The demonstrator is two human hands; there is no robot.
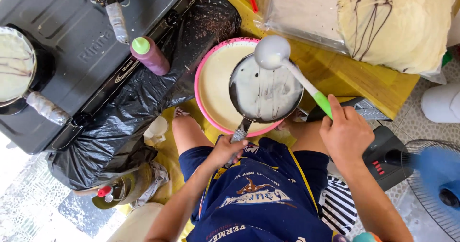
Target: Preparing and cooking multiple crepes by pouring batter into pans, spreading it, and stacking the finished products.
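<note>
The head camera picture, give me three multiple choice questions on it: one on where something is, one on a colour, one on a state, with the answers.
1. Where is the small pan held?
A. On the stove
B. Over the pink-rimmed basin
C. On the floor

2. What colour is the cap of the squeeze bottle?
A. Green
B. Red
C. Blue

3. What does the right hand hold?
A. Nothing
B. The fan
C. The ladle

Answers: B, the left hand grips its handle above the batter-filled basin. A, the cap is light green. C, the fingers close round the ladle's green handle, its bowl above the pan.
</note>
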